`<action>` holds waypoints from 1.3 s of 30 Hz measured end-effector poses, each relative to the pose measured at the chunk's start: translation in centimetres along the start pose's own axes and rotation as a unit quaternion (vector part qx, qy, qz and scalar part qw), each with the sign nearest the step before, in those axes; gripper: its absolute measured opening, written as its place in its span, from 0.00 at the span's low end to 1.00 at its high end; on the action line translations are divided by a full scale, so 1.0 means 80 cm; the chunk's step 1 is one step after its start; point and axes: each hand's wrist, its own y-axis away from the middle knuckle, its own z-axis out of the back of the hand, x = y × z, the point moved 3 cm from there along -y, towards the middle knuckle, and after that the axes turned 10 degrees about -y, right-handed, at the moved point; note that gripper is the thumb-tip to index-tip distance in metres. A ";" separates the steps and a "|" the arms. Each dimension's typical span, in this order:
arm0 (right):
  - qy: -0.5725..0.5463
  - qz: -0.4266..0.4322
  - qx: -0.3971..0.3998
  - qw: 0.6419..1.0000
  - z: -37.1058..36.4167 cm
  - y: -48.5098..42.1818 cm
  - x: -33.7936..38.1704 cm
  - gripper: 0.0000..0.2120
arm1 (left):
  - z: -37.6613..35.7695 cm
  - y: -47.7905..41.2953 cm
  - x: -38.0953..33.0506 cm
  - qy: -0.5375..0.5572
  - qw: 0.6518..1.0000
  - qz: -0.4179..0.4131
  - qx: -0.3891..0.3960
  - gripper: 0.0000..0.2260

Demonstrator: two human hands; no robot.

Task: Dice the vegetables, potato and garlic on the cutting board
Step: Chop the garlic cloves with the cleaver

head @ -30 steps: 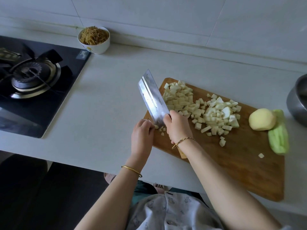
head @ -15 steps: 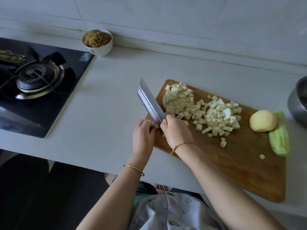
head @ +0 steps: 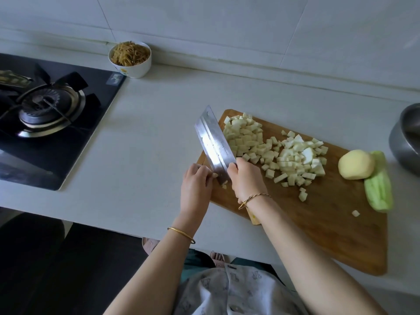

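Head view: the right hand has its grip clenched around the handle of a cleaver. The wide blade stands on edge over the left end of the wooden cutting board, its tip pointing away from the person. Just left of the blade, the left hand pinches a small pale piece in curled fingertips at the board's edge. Right of the blade, diced cubes lie in two heaps on the board. A peeled potato sits whole at the board's far right, touching a pale green vegetable along the right edge. The board rests on a white table. A bowl of brown shreds stands by the wall, a gas stove lies to the left, and a metal pot shows at the right.
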 end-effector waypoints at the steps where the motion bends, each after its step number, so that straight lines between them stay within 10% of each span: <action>1: -0.006 -0.001 -0.001 1.000 0.000 0.001 -0.002 0.14 | 0.000 0.000 0.000 0.005 1.000 0.003 0.002 0.02; 39: 0.042 0.048 0.075 0.995 -0.005 -0.019 0.017 0.13 | 0.003 -0.004 0.004 0.030 0.999 0.034 0.001 0.07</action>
